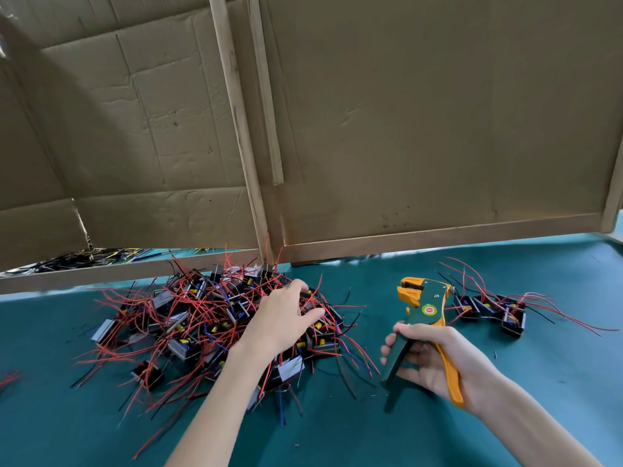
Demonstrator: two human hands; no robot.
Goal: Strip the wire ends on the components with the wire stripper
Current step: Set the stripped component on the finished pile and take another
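A big tangled pile of small black components point(202, 325) with red and black wires lies on the green table at centre left. My left hand point(283, 318) reaches over the pile's right side, fingers spread and relaxed, touching the wires. My right hand point(435, 362) grips the handles of a green and orange wire stripper point(423, 318), held upright with its jaws pointing up and nothing in them. A small group of components point(495, 310) with red wires lies to the right of the stripper.
A cardboard wall on a wooden frame point(371, 129) stands along the back of the green table point(371, 433). Under its left panel a heap of black and yellow wires point(84, 261) shows. Loose red wire bits point(10, 379) lie at the far left edge.
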